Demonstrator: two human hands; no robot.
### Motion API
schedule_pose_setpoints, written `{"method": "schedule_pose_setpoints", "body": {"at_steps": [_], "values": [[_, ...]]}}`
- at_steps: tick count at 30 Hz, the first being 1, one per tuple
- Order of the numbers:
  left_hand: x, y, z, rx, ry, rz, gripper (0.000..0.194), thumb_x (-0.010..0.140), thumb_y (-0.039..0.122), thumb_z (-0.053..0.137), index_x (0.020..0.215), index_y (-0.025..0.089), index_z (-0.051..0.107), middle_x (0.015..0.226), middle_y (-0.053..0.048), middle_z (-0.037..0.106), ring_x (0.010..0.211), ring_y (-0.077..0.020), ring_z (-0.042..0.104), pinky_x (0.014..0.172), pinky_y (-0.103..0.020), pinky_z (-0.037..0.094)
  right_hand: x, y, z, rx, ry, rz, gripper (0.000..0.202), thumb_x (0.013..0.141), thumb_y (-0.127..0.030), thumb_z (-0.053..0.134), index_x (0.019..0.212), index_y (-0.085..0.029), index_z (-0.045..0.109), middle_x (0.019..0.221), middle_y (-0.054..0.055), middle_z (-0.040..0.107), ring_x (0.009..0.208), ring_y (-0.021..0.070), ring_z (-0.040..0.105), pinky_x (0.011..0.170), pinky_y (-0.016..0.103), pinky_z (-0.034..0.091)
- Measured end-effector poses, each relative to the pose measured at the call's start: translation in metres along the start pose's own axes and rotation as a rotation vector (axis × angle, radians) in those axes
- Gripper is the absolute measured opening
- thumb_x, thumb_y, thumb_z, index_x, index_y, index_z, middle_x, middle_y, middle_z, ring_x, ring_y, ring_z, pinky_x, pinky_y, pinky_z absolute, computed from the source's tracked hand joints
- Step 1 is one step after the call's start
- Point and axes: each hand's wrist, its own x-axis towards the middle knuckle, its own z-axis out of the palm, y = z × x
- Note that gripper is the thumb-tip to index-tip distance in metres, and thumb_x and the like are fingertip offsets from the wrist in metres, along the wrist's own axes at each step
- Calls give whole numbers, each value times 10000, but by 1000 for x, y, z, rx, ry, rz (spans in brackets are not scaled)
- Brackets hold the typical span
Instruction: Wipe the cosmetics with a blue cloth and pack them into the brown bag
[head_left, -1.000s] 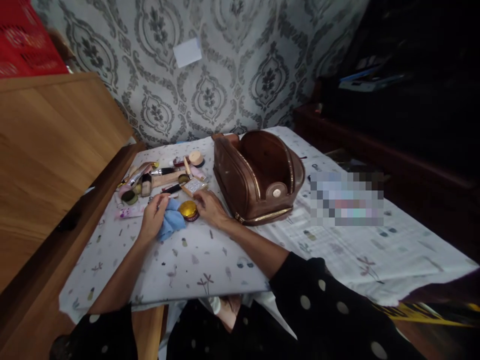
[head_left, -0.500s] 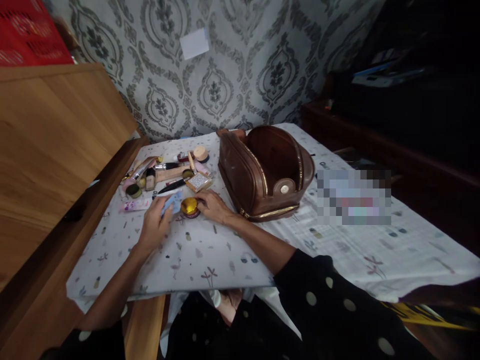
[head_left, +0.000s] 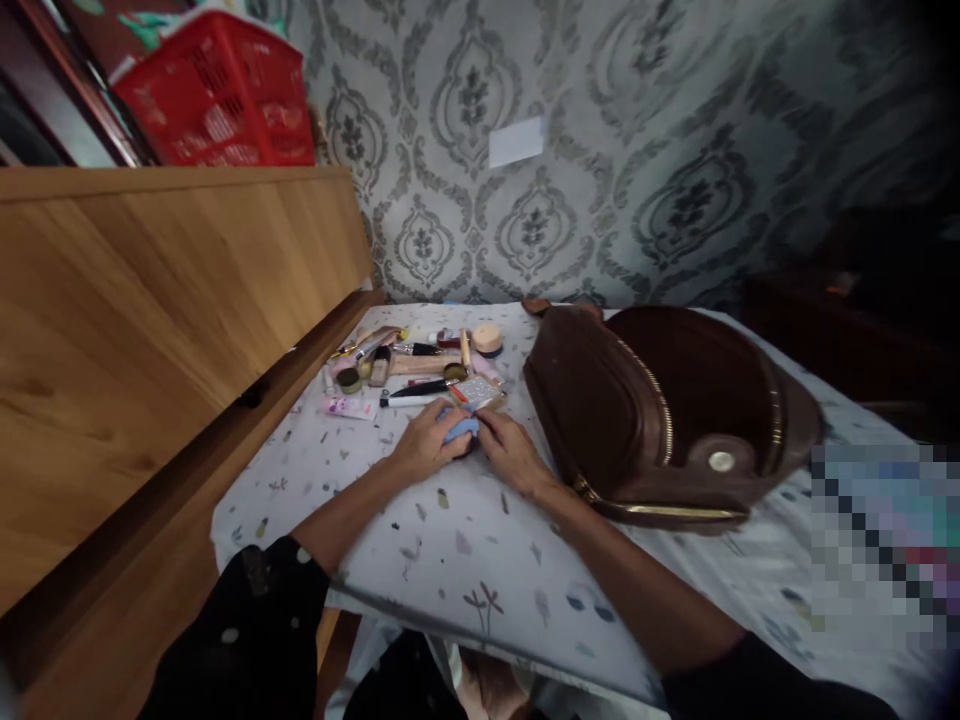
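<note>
Blue cloth in the left hand: gripped in curled fingers, bunched, possibly wrapped over something small, too covered to tell. Set against its other side, the right hand, with bent fingers, impossible to read as pinching fabric or anything beneath. Could slip or shoot sideways from between the fingers if squeezed unevenly, with so little visible under the folds. Just beyond the knuckles, a glittery square compact, easily shoved by any push away from the body. Left of that, a black pen and a slim white tube, likely to roll if brushed by the left fingers. Farther left, a pink-and-white squeeze tube and, behind, a foundation bottle, liable to topple or skid if knocked by crowded neighbours. To the right, an unzipped brown leather bag, near the right forearm: could be bumped by a swinging elbow. Underneath everything, a printed tablecloth, draped over the near edge; could be dragged by leaning forearms, shifting the cosmetics on top.
</note>
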Motion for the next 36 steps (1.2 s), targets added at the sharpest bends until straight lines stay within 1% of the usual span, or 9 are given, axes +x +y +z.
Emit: {"method": "schedule_pose_setpoints", "body": {"at_steps": [5, 9, 13, 16, 19, 23, 27, 31, 36], "values": [[-4, 5, -2, -178, 131, -1, 313, 1022, 408, 422, 1149, 185, 601, 1069, -89, 595, 1032, -210, 598, 955, -352, 505, -3, -11, 1, 208, -50, -1, 415, 965, -476, 457, 1161, -171, 657, 1104, 107, 725, 1043, 266, 659, 943, 404, 498], [-6, 12, -5, -227, 202, 9, 326, 1031, 420, 387, 1125, 192, 600, 1047, -95, 595, 1024, -219, 598, 944, -366, 506, -7, -23, 9, 587, -30, 140, 498, 866, -573, 627, 1204, -209, 654, 1071, 75, 727, 990, 253, 676, 892, 395, 544], [-7, 14, -10, -216, 202, 47, 355, 1034, 432, 360, 1118, 188, 604, 1062, -107, 599, 1040, -228, 601, 941, -371, 508, -14, -37, 17, 1038, -88, 337, 589, 729, -588, 784, 1175, -223, 664, 1088, 69, 719, 907, 216, 694, 764, 341, 582], [-7, 15, -13, -192, 191, 52, 353, 1036, 421, 354, 1112, 182, 603, 1077, -110, 603, 1052, -224, 602, 943, -360, 504, -16, -43, 20, 1144, -72, 375, 594, 655, -538, 862, 1116, -208, 683, 1084, 63, 718, 899, 192, 693, 777, 311, 574], [-6, 16, -15, -183, 198, 32, 333, 1039, 409, 354, 1099, 188, 595, 1038, -92, 603, 1003, -211, 603, 922, -348, 501, -15, -42, 22, 1128, 18, 389, 589, 653, -512, 870, 1121, -216, 670, 1071, 46, 710, 918, 176, 680, 798, 297, 561], [-6, 16, -14, -215, 219, -6, 327, 1042, 412, 348, 1078, 185, 580, 1000, -78, 612, 960, -199, 598, 891, -329, 489, -13, -34, 25, 931, 131, 336, 697, 638, -500, 874, 1210, -208, 606, 1029, 42, 691, 930, 182, 665, 843, 326, 550], [-5, 15, -12, -269, 215, -127, 379, 1036, 490, 324, 1010, 197, 563, 938, -55, 633, 879, -189, 590, 836, -314, 476, -15, -30, 25, 633, 156, 196, 804, 633, -498, 876, 1304, -203, 546, 1066, 58, 667, 916, 193, 649, 808, 337, 551], [-4, 14, -10, -371, 201, -297, 439, 1015, 572, 321, 913, 206, 541, 806, -16, 597, 737, -168, 547, 700, -288, 454, -20, -31, 25, 382, 199, 86, 776, 695, -479, 850, 1341, -205, 519, 1165, 99, 653, 985, 220, 634, 806, 348, 547], [-3, 14, -10, -432, 175, -358, 427, 1005, 571, 337, 979, 210, 563, 882, -22, 627, 849, -181, 585, 783, -287, 483, -22, -34, 25, 220, 210, 21, 700, 703, -371, 859, 1302, -197, 541, 1230, 115, 625, 1096, 250, 613, 932, 397, 523]]}}
